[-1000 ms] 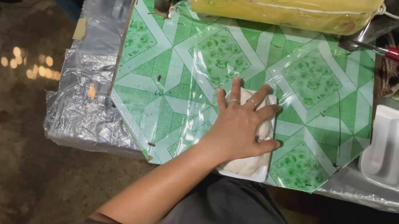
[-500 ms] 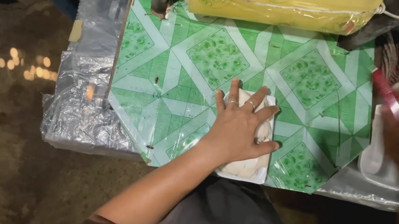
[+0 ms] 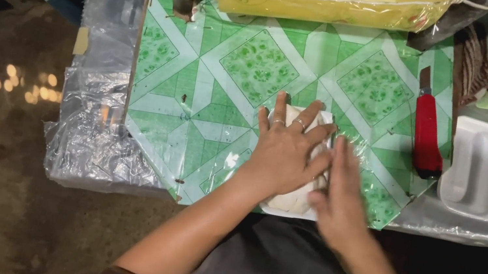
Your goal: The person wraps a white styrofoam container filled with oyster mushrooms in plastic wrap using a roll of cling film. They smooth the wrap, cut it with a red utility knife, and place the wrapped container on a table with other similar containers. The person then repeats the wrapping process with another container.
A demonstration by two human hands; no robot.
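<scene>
Left hand (image 3: 286, 154) flat, fingers spread, pressing white packet (image 3: 289, 201); packet's long axis 12–6. Right hand (image 3: 340, 196) open, edge-on at its 3 o'clock side, probably touching.

A single head-worn camera looks almost straight down, from close above, onto the green-patterned tabletop (image 3: 213, 85); the person's own torso fills the bottom edge.
</scene>
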